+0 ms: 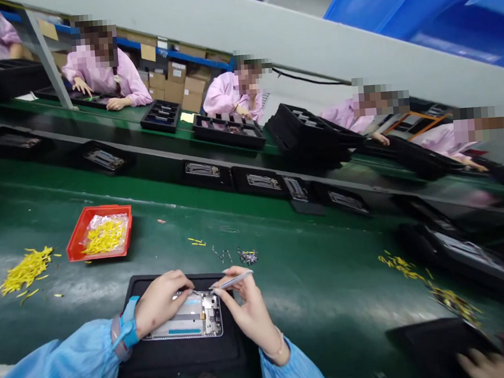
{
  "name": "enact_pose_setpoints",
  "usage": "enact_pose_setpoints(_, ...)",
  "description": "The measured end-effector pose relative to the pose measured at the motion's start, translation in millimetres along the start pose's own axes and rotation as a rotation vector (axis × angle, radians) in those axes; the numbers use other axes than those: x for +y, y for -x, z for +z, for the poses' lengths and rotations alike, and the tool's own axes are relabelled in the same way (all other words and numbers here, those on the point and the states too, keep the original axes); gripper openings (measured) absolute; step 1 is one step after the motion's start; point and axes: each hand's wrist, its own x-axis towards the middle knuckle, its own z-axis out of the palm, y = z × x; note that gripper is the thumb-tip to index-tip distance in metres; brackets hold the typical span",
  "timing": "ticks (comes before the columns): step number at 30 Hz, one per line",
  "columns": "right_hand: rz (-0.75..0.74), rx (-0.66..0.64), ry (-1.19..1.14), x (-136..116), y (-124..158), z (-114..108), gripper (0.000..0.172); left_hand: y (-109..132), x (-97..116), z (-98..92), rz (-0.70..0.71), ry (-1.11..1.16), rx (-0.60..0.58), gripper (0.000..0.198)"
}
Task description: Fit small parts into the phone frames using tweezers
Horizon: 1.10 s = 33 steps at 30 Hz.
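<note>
We had an opened smartphone body [188, 326] lying flat on a black tray [186, 355], directly in front of us on the green workbench [311, 288]. Its circuit parts lay towards the right end, a blue strip ran along the near side, and a grey band crossed the middle.

Our left hand [163, 304], with a blue wrist strap [131, 324] at its cuff, lay over the left part of the phone, fingers bent and fingertips at the far edge; we could not tell whether they pinched anything small. Our right hand [249, 307] was partly closed, gripping a slim silver tool [236, 279] between thumb and fingers, its tip near the far right corner of the phone, close to our left fingertips.

Beyond the tray we had small metallic parts [248, 255] and a few yellow strips [196, 242]. A red bin [75, 243] stood farther left, holding more strips on clear plastic, with a loose yellow pile [27, 271] beside it.

Across from us, co-workers in pink [222, 96] sat behind a row of black trays with phone bodies. At lower right, another person's hand [482, 363] showed, blurred, by a dark tray [439, 337].
</note>
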Motion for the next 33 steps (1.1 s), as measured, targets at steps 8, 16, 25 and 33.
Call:
enact_pose_setpoints(8, -0.058, -0.048, 0.051, 8.0, -6.0, 8.5, 0.017, 4.8, -4.9, -2.7, 0.013, 0.12, 0.061, 0.02)
enact_pose_setpoints(16, -0.054, -0.042, 0.046, 10.3, -2.0, 8.9, 0.017, 4.4, -5.2, -1.9, 0.017, 0.112, 0.076, 0.022)
enact_pose_setpoints(25, -0.095, -0.058, 0.12, 4.5, -3.2, 7.9, 0.009, 5.9, -2.8, -3.7, 0.017, 0.097, 0.068, 0.022)
enact_pose_setpoints(33, -0.086, -0.074, 0.131, 6.7, -2.8, 7.8, 0.008, 5.9, -1.0, -4.2, 0.005, 0.088, 0.061, 0.023)
